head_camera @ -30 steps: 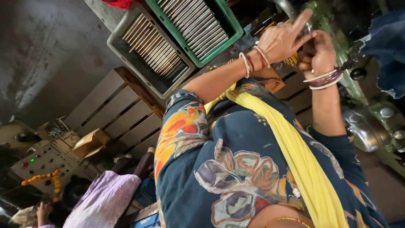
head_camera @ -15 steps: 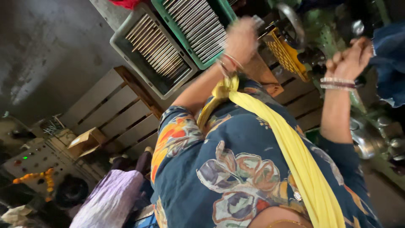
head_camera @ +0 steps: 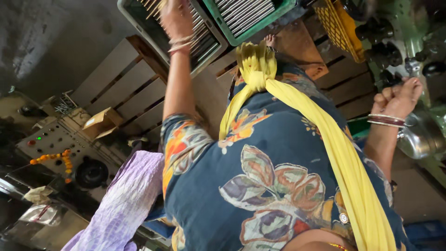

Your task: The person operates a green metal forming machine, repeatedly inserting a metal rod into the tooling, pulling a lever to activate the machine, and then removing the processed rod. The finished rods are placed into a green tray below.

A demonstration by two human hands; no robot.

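Two hands have split: my left hand (head_camera: 175,16) now grips rods in the grey tray (head_camera: 134,14) at eleven o'clock, right hand (head_camera: 398,95) fisted at the green machine (head_camera: 399,23).

Left arm extended straight, left hand (head_camera: 175,16) at full reach; right forearm raised, right hand (head_camera: 398,96) closed into a fist.

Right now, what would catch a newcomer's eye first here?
The yellow scarf over a floral blue top fills the middle. At upper left, the left hand reaches into a grey crate of thin metal rods, beside a green crate. At right, the right hand, fist closed, is at a green machine.
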